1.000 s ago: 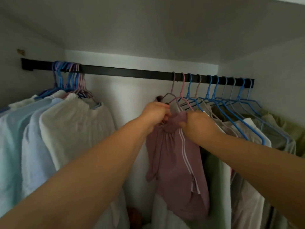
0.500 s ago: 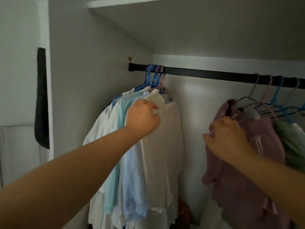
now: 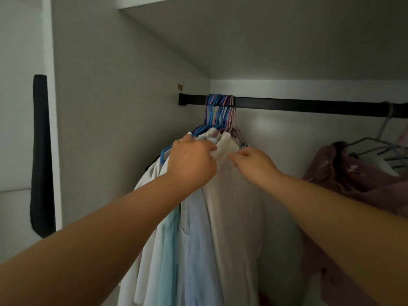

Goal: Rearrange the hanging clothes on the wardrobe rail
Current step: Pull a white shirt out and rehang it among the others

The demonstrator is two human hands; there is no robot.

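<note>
At the rail's (image 3: 309, 108) left end, both hands pinch the cream garment's (image 3: 234, 208) collar: left hand (image 3: 191, 161), right hand (image 3: 254, 161); tugging may unhook packed hangers (image 3: 220, 111).

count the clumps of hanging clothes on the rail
2: a pale bunch at the rail's left end, under both hands, and a mauve bunch at the frame's right edge, partly cut off.

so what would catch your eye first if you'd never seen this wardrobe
Both hands meet at the collar of the white shirt: left hand, right hand. Above them, hangers crowd the left end of the black rail. A mauve garment hangs apart at the right.
</note>
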